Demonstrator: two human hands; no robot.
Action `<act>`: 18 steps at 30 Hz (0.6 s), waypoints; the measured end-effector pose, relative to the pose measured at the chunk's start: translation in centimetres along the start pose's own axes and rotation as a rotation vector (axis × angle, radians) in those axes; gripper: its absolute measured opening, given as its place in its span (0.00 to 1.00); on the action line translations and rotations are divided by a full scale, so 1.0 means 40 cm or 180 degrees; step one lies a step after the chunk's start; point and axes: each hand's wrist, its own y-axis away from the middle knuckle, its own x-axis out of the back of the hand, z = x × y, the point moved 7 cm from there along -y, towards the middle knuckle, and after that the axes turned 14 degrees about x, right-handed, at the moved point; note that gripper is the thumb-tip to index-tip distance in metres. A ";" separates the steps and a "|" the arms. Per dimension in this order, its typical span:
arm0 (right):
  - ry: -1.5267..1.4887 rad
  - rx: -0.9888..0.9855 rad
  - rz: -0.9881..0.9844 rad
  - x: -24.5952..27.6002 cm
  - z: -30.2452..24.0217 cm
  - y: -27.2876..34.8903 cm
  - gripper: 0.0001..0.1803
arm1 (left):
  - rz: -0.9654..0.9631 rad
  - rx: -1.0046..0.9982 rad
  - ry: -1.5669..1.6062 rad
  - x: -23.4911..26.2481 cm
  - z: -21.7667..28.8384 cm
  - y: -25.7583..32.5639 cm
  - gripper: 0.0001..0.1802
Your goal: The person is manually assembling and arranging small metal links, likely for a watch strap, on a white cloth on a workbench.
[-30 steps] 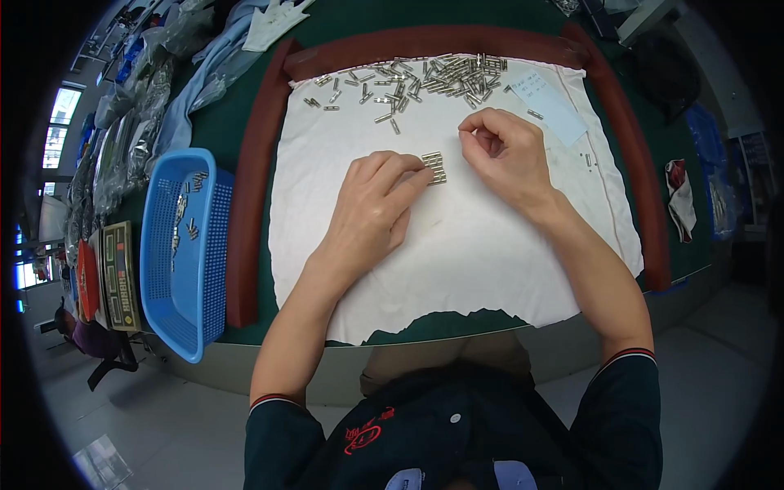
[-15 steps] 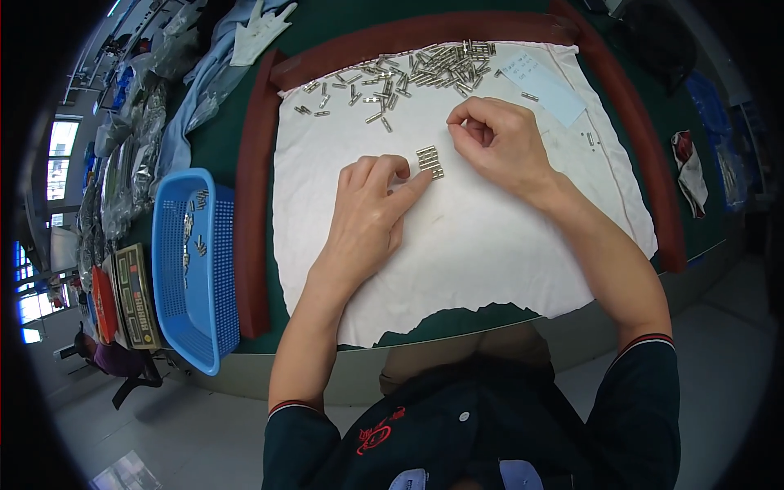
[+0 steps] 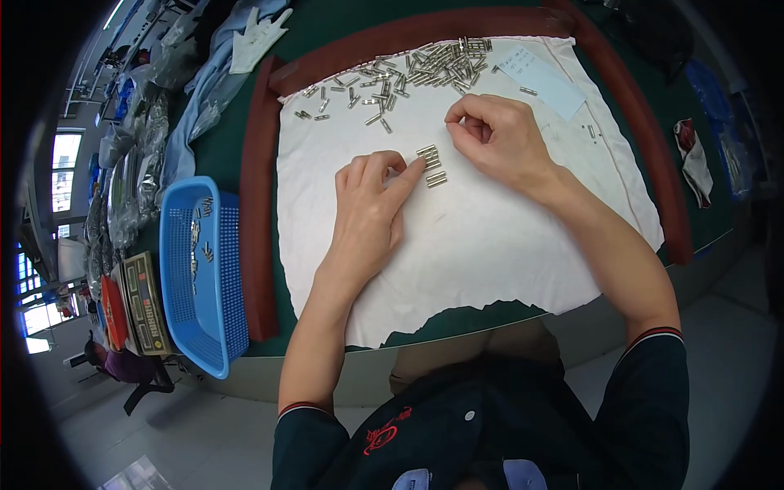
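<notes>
Hiding its own palm, the right hand [image 3: 502, 135] curls above the cloth [image 3: 490, 253], with thumb and forefinger brought together at the tips; I cannot tell from this angle whether a small piece is caught between them. Its other fingers fold inward, their ends out of sight.

The left hand [image 3: 365, 196] lies palm down with loosely bent, slightly parted fingers. One fingertip touches the left edge of a neat block of metal pieces [image 3: 428, 153] and covers part of it, so the full count does not show. This block sits between the two hands, nearer the left. Just below that fingertip, toward the person's body, a smaller group of matching pieces [image 3: 437, 179] lies apart from the block.

Beyond both hands, a loose heap of metal pieces [image 3: 445, 65] overlaps itself, many ends buried. Past the right hand rests a pale blue paper [image 3: 545, 86], its writing too small to make out. Well to the left of the left hand, on the green tabletop [image 3: 233, 135], stands a blue basket [image 3: 233, 302] with more pieces inside, beyond the padded brown border [image 3: 260, 212].
</notes>
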 end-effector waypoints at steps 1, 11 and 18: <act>0.0001 -0.0006 0.0004 -0.001 0.001 0.000 0.02 | -0.0031 -0.0015 -0.0015 -0.003 0.000 0.000 0.30; -0.0045 0.0000 0.0010 -0.002 0.003 0.000 0.02 | 0.0142 0.0143 0.0092 0.002 -0.014 -0.009 0.29; -0.0077 0.0006 0.0030 -0.002 0.007 0.002 0.02 | 0.0002 0.0168 0.0011 -0.013 -0.012 -0.011 0.30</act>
